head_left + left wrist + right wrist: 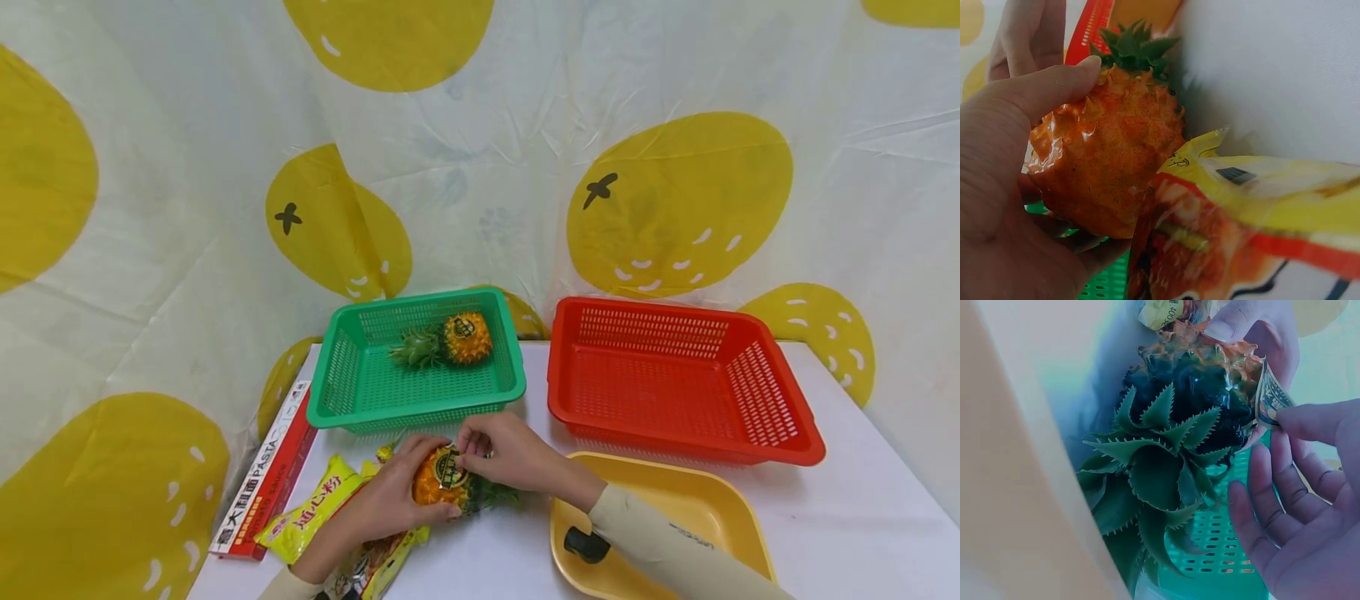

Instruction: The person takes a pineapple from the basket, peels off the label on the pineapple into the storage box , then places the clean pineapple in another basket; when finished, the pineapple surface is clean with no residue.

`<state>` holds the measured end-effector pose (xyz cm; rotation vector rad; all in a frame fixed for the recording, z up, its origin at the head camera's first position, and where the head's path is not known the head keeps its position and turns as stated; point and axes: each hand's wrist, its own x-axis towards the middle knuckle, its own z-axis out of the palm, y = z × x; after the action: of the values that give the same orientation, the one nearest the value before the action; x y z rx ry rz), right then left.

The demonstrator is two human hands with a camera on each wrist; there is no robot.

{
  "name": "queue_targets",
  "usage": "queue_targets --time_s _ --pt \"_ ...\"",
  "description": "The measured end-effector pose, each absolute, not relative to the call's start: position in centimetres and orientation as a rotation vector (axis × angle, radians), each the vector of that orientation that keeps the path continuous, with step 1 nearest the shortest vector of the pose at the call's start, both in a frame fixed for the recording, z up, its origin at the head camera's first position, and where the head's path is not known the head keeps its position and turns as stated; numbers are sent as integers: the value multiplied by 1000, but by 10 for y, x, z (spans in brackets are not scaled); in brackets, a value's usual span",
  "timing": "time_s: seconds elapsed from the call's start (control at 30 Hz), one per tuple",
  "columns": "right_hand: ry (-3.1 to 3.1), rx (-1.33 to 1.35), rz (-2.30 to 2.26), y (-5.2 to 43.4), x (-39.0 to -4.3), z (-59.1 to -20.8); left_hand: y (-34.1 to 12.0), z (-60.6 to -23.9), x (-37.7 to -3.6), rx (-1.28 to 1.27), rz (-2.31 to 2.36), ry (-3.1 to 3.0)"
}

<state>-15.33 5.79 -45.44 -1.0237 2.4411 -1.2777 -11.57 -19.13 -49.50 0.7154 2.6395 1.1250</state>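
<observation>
My left hand (386, 504) grips a small orange toy pineapple (429, 487) just in front of the green basket. Its green leaf crown points right, partly hidden under my right hand (510, 452). A dark round label (450, 468) lies on the fruit's side. In the right wrist view, one edge of this label (1270, 400) stands away from the skin, and my right thumb and a finger pinch it. The other right fingers are loosely bent. Beneath my left wrist lies a yellow macaroni bag (318, 504), which also shows beside the pineapple (1113, 150) in the left wrist view.
Behind my hands stands the green basket (341, 408), with another pineapple (467, 337) inside. A red basket (637, 425) is at the back right, and a yellow tray (712, 517) sits below my right forearm. At left lies a pasta box (262, 471).
</observation>
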Motion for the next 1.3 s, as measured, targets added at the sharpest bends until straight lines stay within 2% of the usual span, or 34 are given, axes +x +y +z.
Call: queue_targets --time_s 0.63,0.87,1.3 --pt "2487 -1053 -1372 99 -140 -437 -191 -495 -115 695 1161 2641" --pt "2530 -964 -1329 126 -128 -435 -191 -498 -113 691 1150 2667" --pt "2610 -835 -1316 183 -110 -452 -190 -499 -115 678 1156 2677"
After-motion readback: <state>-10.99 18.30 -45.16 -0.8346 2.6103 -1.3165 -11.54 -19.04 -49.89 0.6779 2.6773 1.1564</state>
